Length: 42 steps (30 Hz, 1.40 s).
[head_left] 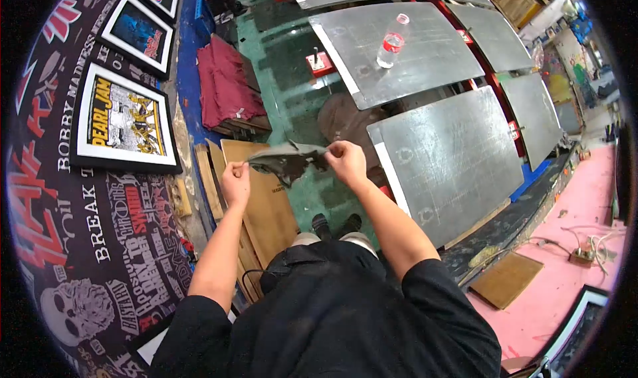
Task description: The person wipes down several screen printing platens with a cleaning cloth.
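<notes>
A crumpled dark grey-green cloth hangs stretched between my two hands, above the green floor. My left hand pinches its left end, with the fingers closed. At the cloth's right end, my right hand grips it between thumb and fingers. The lower edge of the cloth droops unevenly. Right of my right hand lies the nearest flat grey board, which has a white strip along its left edge. Neither hand touches this board.
A clear bottle with a red label stands on another grey board. Maroon cloths are stacked at the left. Brown cardboard leans below my left hand. Framed posters hang on the left wall.
</notes>
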Available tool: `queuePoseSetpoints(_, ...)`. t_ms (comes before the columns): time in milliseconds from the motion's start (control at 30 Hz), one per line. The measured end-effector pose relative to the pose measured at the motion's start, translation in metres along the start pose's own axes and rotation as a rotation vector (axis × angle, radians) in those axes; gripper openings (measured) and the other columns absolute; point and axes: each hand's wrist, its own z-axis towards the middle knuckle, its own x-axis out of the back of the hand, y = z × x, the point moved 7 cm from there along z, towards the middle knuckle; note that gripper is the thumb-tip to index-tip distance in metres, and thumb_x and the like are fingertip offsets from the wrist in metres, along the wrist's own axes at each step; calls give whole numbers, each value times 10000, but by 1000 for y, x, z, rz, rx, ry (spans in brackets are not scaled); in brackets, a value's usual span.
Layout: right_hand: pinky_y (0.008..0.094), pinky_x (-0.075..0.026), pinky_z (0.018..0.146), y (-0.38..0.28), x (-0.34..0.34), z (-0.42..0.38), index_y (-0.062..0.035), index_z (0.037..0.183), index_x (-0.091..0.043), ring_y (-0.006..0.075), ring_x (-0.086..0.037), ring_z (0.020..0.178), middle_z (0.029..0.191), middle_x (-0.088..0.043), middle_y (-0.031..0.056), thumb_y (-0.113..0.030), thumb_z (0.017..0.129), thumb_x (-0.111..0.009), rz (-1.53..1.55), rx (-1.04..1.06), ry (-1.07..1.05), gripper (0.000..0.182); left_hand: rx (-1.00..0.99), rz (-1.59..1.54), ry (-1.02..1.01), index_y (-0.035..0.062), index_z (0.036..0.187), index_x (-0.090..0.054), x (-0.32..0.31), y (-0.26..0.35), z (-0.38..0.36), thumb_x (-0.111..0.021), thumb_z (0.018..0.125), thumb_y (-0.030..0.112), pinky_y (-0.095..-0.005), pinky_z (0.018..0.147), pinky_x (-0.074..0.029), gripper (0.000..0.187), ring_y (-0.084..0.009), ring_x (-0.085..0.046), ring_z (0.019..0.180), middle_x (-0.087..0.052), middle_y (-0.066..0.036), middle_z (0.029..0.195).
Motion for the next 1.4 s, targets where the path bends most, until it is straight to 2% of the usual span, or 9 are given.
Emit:
queuePoseSetpoints(267,423,-561,695,-8,1,-18,-80,889,-744,309,-735,778,822,-744,121,-258,825,-790,153,-104,-64,195,10,-70,95,2,951,-699,-8,-48,9,-768,938,226,-358,709,-528,235,-196,-646,720,-690,-75,774)
queuePoseSetpoints(367,435,-565,730,-17,5,-30,-84,956,-734,328,-735,818,843,-750,124,-273,859,-776,219,-119,13,217,-427,-133,204,4,926,-687,-6,2,-3,-769,940,203,-340,749,-532,216,-196,-663,798,-692,-72,815)
queuePoseSetpoints(567,485,-570,778,-18,13,-50,-71,952,-704,374,-725,890,899,-751,149,-260,865,-765,45,-102,-96,217,-27,-130,-269,-4,1013,-706,-31,-31,-22,-772,956,193,-286,750,-499,215,-118,-618,775,-667,-23,795)
queuePoseSetpoints(867,499,-560,768,-3,23,-79,-76,997,-678,373,-719,895,927,-739,144,-250,865,-761,-37,-176,-180,233,-44,-316,-188,-6,1016,-700,-22,-28,-35,-758,971,205,-288,636,-427,224,-94,-516,661,-608,8,740)
queuePoseSetpoints(933,492,-556,775,-27,48,-76,-77,997,-668,368,-706,921,925,-722,132,-264,858,-766,12,51,83,253,-13,-104,-221,2,1030,-697,-19,-7,-40,-773,953,175,-263,667,-447,203,-102,-560,679,-604,16,729)
queuePoseSetpoints(1067,454,-550,778,-23,28,-81,-54,979,-662,344,-699,887,909,-696,144,-254,863,-768,130,47,-52,254,445,-619,-382,54,1272,-619,-60,-69,-59,-643,1028,362,-357,810,-528,394,-178,-653,965,-671,-38,1118)
queuePoseSetpoints(1200,441,-550,946,-75,21,-109,-53,1065,-684,314,-708,1035,1060,-720,148,-271,894,-752,328,264,-418,286,609,-1131,-660,86,1375,-557,-77,14,-119,-529,1057,464,-446,871,-553,495,-232,-647,1113,-627,-63,1328)
queuePoseSetpoints(1267,478,-505,1084,-96,36,-126,-76,1126,-696,308,-688,1129,1118,-725,148,-277,906,-754,283,532,-270,303,613,-1264,-858,88,1398,-542,-72,82,-147,-502,1060,425,-470,936,-565,479,-262,-656,1162,-634,-93,1363)
queuePoseSetpoints(1400,489,-406,1194,-91,124,-145,-70,1197,-678,369,-593,1279,1220,-696,156,-228,855,-826,277,450,42,405,550,-1351,-869,153,1454,-490,-93,112,-168,-494,1062,244,-480,1013,-550,403,-300,-643,1219,-629,-122,1361)
